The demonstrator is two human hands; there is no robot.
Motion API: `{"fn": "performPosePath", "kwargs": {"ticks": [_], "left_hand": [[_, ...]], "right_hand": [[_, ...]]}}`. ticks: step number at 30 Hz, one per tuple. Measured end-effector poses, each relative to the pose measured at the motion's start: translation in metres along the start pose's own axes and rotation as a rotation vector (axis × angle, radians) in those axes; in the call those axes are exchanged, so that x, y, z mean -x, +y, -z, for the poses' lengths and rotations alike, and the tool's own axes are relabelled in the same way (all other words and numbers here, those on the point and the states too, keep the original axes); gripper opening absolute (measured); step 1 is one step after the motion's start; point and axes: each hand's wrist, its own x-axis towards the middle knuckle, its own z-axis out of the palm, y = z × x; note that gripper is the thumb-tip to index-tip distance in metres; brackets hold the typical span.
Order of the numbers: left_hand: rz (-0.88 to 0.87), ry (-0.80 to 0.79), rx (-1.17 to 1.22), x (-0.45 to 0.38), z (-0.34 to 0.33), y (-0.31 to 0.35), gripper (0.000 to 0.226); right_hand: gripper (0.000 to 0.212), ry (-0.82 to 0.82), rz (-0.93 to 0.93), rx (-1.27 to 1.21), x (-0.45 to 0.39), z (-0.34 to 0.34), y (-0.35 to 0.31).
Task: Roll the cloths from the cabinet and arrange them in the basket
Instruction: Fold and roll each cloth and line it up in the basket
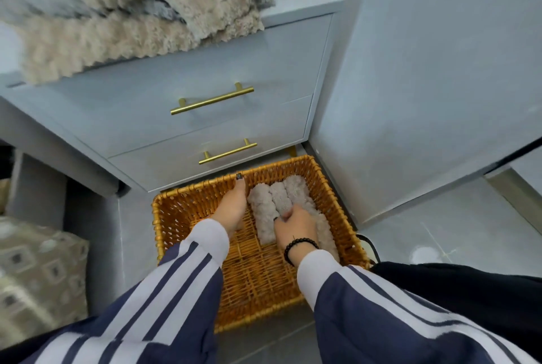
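An orange wicker basket (pixel 187 202) stands on the floor in front of the cabinet (pixel 181 76). Three fluffy grey-beige rolled cloths (pixel 265 208) lie side by side in its right half. My left hand (pixel 233 205) reaches into the basket with straight fingers, flat against the left side of the leftmost roll. My right hand (pixel 296 224), with a black bead bracelet at the wrist, has its fingers curled on the near part of the middle roll. A heap of unrolled shaggy cloths (pixel 126 9) lies on the cabinet top and hangs over its front edge.
The pale blue cabinet has two drawers with gold bar handles (pixel 212 99), both closed. A wall (pixel 425 70) stands right of the basket. A patterned cushion (pixel 38 270) sits at lower left. A black cable (pixel 370 243) runs by the basket's right rim on the tiled floor.
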Motion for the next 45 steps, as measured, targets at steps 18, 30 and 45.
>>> {"fn": "performPosePath", "kwargs": {"ticks": [18, 30, 45], "left_hand": [[-0.408, 0.031, -0.143, 0.218, 0.073, 0.104, 0.042], [-0.495, 0.052, 0.252, 0.257, 0.105, 0.134, 0.030], [-0.495, 0.060, 0.632, 0.238, 0.146, 0.192, 0.025]], "right_hand": [[0.012, 0.084, 0.451, 0.063, 0.090, 0.143, -0.136], [0.010, 0.043, 0.669, -0.173, 0.113, 0.184, -0.209], [0.027, -0.239, 0.623, -1.017, 0.074, 0.167, -0.337]]}}
